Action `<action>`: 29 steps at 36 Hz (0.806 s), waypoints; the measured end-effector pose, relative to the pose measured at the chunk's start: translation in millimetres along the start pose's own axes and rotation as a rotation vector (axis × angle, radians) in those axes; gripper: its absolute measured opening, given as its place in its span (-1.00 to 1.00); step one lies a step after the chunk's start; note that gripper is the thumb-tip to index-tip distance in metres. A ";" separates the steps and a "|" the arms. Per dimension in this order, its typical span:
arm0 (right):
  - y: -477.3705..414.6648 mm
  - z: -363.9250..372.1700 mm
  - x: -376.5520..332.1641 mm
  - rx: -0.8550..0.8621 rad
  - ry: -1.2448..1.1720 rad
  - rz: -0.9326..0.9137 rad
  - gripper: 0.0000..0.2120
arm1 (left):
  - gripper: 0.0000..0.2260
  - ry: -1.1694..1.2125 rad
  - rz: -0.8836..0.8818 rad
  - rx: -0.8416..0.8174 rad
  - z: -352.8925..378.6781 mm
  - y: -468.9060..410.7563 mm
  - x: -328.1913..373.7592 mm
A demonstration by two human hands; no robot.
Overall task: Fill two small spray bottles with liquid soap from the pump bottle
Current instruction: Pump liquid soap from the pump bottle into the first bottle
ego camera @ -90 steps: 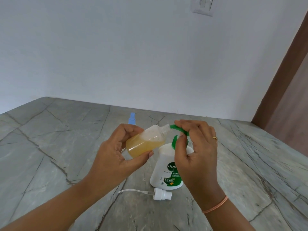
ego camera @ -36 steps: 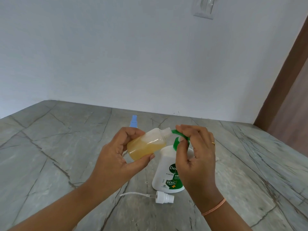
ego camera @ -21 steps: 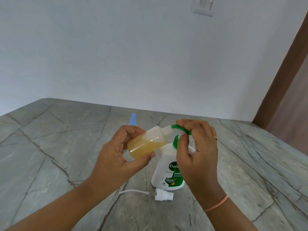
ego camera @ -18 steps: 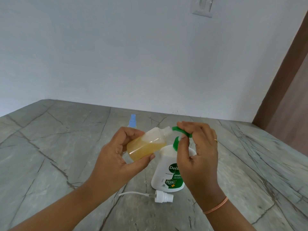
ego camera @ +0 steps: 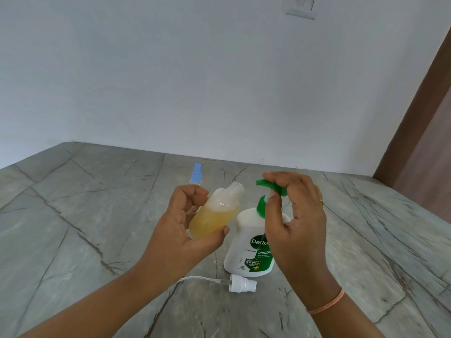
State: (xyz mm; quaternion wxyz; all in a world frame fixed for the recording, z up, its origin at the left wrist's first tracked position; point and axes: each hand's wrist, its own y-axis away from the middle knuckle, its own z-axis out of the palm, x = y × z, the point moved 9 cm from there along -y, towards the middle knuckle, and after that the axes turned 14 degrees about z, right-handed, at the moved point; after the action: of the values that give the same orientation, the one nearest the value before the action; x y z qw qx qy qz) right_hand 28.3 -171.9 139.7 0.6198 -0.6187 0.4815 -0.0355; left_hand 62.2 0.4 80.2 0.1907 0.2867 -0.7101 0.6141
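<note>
The left hand (ego camera: 180, 230) grips the uncapped spray bottle (ego camera: 217, 213), which is roughly two-thirds full of amber soap. The bottle is tilted so its mouth faces the nozzle, near but not touching. The pump bottle (ego camera: 251, 242) stands on the countertop (ego camera: 73, 228), giving a stable base for pressing. The right hand (ego camera: 295, 220) pinches its green pump head with curled fingers.

Two hands are in view: the left hand (ego camera: 180, 230) and the right hand (ego camera: 295, 230). There are two small spray bottles: one open spray bottle (ego camera: 217, 215) with yellow liquid inside and one blue-topped spray bottle (ego camera: 196, 175). One pump bottle (ego camera: 244, 240), white with a green pump. One loose sprayer head (ego camera: 241, 284) with its tube. One worktop (ego camera: 73, 228). One ring (ego camera: 321, 202), one wristband (ego camera: 327, 304), one switch plate (ego camera: 300, 7).
</note>
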 end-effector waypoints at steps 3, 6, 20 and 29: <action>-0.8 0.3 -0.1 -0.016 0.004 0.002 -0.74 | -0.60 -0.006 -0.036 -0.033 2.7 1.6 -3.9; -2.3 -0.8 0.5 -0.018 0.011 0.002 -0.71 | -0.60 -0.039 -0.075 -0.060 2.9 2.6 -9.2; 1.5 2.7 5.4 -0.207 0.013 0.079 -0.60 | -0.61 -0.154 -0.249 -0.028 -10.0 12.2 -40.8; 41.4 -7.5 -24.1 -0.248 0.191 -0.154 -0.70 | -0.56 -0.205 -0.310 -0.061 -9.3 23.1 -46.2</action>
State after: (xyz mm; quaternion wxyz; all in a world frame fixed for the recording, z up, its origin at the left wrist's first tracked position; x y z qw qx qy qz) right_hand -12.2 -152.4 121.6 0.4853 -0.7195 0.4900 -0.0820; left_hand 81.8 19.4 35.4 0.2185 0.4477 -0.6915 0.5231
